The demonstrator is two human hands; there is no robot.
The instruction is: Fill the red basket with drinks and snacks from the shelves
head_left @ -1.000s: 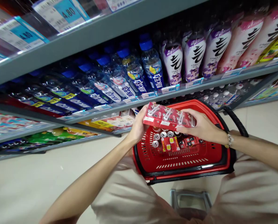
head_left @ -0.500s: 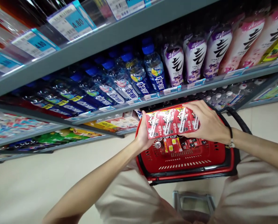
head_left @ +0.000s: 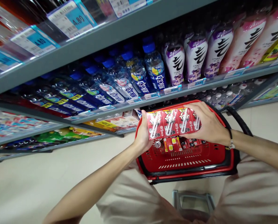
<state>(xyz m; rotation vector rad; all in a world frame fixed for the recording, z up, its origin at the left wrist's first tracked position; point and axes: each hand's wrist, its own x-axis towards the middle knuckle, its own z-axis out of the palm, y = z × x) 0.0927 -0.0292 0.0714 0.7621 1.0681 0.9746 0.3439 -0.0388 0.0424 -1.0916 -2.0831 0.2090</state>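
Note:
A red shrink-wrapped pack of small drink cartons (head_left: pixel 170 124), straws showing on its face, is held between both hands above a red shopping basket (head_left: pixel 190 169). My left hand (head_left: pixel 142 133) grips the pack's left end. My right hand (head_left: pixel 207 124) is wrapped over its right end, a bracelet on the wrist. Inside the basket lie more red cartons (head_left: pixel 176 144) and round can tops (head_left: pixel 157 144). The basket rests on my lap.
Grey shelves run across in front. Blue-capped bottles (head_left: pixel 153 70) and purple-and-white bottles (head_left: pixel 197 57) fill the shelf just above the basket. Price tags (head_left: pixel 71 18) line the top shelf edge. The basket's black handle (head_left: pixel 240 123) sticks out right. Pale floor lies below.
The pack has tipped from lying nearly flat to showing its straw-side face. My right hand shifted from under its right end to over it.

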